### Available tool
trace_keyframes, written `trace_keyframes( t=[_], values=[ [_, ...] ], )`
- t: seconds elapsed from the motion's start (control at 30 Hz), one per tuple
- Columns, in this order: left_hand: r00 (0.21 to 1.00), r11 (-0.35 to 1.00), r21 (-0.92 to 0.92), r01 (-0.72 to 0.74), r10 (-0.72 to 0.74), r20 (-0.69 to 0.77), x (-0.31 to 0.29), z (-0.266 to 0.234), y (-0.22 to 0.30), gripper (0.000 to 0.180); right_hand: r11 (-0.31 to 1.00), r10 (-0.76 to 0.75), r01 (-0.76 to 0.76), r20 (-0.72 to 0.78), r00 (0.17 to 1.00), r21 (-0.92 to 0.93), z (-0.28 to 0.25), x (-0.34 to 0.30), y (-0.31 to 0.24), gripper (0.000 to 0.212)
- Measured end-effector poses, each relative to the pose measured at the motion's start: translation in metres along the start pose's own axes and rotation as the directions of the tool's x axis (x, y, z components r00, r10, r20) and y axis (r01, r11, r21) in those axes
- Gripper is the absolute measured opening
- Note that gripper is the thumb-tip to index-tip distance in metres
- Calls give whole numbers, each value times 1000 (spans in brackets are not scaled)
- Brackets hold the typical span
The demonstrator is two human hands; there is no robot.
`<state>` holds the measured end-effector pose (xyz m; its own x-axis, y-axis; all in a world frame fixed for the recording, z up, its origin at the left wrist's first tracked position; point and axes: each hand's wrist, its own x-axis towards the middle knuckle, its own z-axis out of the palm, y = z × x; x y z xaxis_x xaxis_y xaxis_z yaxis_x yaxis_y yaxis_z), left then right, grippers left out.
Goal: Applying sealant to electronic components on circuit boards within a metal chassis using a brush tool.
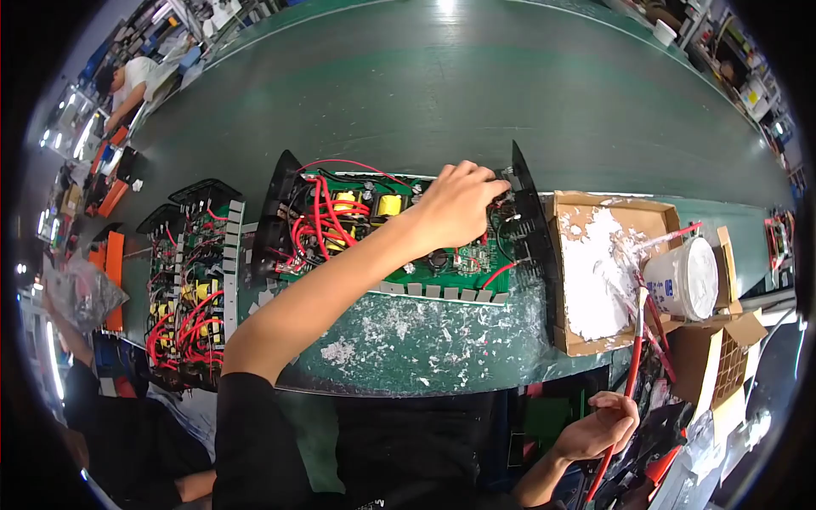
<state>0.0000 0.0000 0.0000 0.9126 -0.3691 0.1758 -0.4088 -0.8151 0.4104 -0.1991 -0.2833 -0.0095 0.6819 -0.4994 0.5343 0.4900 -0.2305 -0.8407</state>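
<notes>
Right grip [602, 427] curls around a red brush [634, 361]; left grip [463, 204] reaches palm-down over the circuit board [463, 285], hold unclear.

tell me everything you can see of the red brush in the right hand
The red brush has a long, thin, smooth-looking handle with a pale section and whitish tip at its upper end. It slants steeply, tip uppermost in the picture, its lower end running toward the bottom edge. The right hand grips it partway along the handle. Its tip overlaps the cardboard tray in view; whether they touch is unclear.
</notes>
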Motion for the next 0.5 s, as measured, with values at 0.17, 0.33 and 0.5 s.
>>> trace_keyframes(
  t=[0.17, 0.33, 0.5],
  values=[
    [1000, 998, 66, 5, -5, 6, 6, 2, -6, 51, 999, -42, 41, -29, 999, -36, 10, 4, -1, 39],
    [990, 996, 83, -38, 48, -129, -6, 4, -6, 37, 990, -136, 138, 53, 989, -34, 4, -4, 32, 39],
    [924, 940, -218, -264, 181, -337, -31, -14, 47, 28, 956, -134, 53, 271, 953, 287, 77, -24, 26, 38]
  ],
)
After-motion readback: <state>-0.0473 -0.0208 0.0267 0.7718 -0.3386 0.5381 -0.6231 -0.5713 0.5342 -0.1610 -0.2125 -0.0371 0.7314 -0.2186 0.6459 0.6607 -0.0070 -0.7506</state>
